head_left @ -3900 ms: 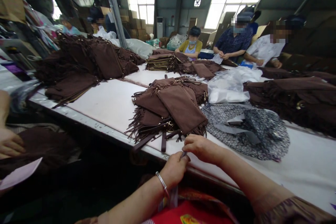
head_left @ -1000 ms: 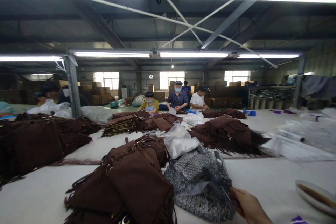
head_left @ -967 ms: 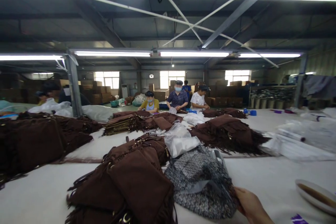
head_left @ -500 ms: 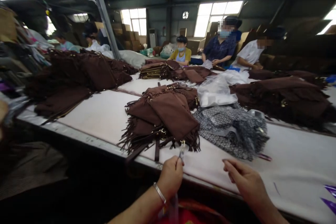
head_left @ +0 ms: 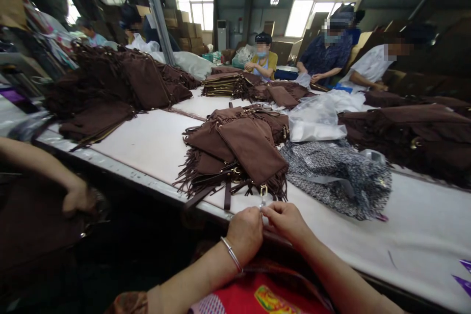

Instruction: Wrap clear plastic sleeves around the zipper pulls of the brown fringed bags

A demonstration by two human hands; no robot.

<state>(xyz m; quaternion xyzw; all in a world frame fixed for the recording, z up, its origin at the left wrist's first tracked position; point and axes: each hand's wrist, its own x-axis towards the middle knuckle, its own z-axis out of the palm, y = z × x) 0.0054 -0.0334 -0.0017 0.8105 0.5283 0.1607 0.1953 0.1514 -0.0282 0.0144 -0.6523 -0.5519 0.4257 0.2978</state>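
Pinching: left hand (head_left: 247,232) and right hand (head_left: 285,219), fingertips closed together on a small metal clasp (head_left: 262,202), possibly a zipper pull; detail too small to confirm. Clasp sits just in front of the brown fringed bag stack (head_left: 235,149), at the worktop (head_left: 154,144) edge. Patterned cloth (head_left: 338,176) lies right of the stack. Risk: the tiny piece could slip from the fingertips and drop off the edge.

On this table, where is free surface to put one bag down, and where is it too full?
Free: the white strip of the table between the far-left bag heap and the middle stack of fringed bags; also the near right part, beyond the patterned cloth. Crowded: the far end, with bags and plastic bags.
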